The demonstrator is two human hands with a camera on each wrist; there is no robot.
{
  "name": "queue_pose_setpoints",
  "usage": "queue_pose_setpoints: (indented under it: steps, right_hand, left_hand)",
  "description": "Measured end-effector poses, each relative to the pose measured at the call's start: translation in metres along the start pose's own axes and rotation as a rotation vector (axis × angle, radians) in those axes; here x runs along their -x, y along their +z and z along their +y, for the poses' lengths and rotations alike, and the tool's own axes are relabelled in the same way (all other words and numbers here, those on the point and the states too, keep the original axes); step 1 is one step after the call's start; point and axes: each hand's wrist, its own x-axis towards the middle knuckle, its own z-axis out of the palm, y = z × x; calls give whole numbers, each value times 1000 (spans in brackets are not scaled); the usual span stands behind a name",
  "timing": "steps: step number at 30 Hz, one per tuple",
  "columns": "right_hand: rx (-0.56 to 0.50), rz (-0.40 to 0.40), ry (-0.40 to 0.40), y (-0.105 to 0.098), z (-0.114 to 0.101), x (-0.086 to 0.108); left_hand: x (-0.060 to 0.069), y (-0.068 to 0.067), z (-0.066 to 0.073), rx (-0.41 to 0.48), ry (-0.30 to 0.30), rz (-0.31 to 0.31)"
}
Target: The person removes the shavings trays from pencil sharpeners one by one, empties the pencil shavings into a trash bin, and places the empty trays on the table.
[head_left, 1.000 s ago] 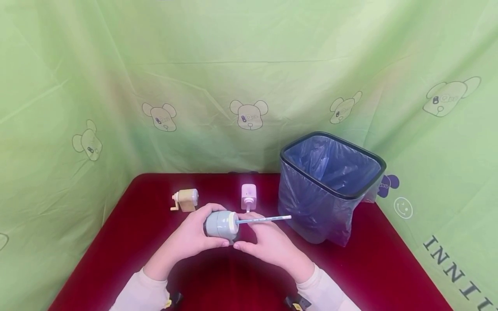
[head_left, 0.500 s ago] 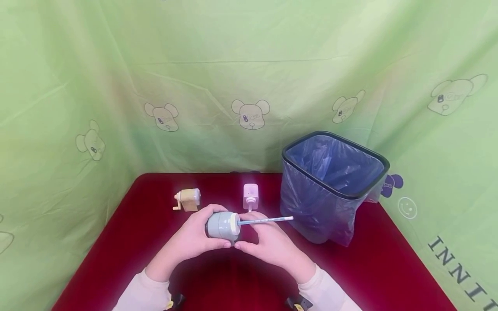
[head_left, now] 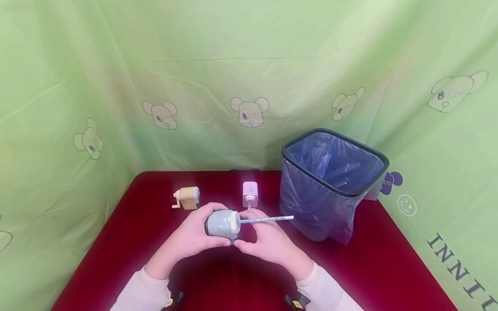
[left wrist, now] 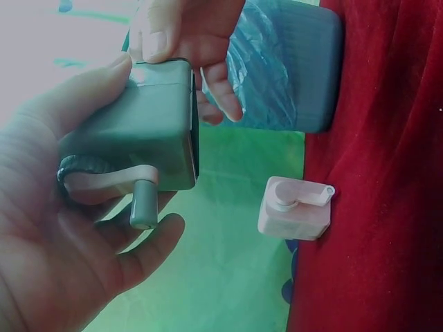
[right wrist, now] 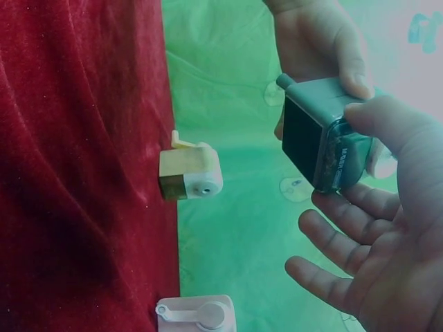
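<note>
A grey-blue crank pencil sharpener (head_left: 219,223) is held up over the table, with a patterned pencil (head_left: 268,219) sticking out of its white-ringed front towards the right. Round the rear part of its body my left hand (head_left: 190,235) grips it, thumb on the near side. The sharpener's crank (left wrist: 145,202) hangs beside the left palm in the left wrist view. My right hand (head_left: 272,242) holds the front end between thumb and index finger; its other fingers (right wrist: 322,280) spread out loosely. The pencil's tip is hidden inside the sharpener.
A yellow crank sharpener (head_left: 187,198) stands at the back left of the red-covered table (head_left: 120,242). Near the back middle is a pink crank sharpener (head_left: 250,193). A lined waste bin (head_left: 319,207) stands on the right, before a green curtain (head_left: 202,69).
The view has shifted slightly. Both hands keep their hold on the sharpener, and the pencil stays in its front.
</note>
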Motion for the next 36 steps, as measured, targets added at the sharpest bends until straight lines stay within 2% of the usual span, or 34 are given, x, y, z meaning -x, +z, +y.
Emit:
queue_pose_setpoints:
  steps: [11, 26, 36]
  right_hand:
    - [-13, -7, 11, -1, -1, 0]
    - [-2, 5, 1, 0, 0, 0]
    - [-9, -1, 24, 0, 1, 1]
  left_hand:
    - [1, 0, -4, -22, 29, 15]
    - [1, 1, -4, -24, 39, 19]
    - [0, 0, -3, -20, 30, 2]
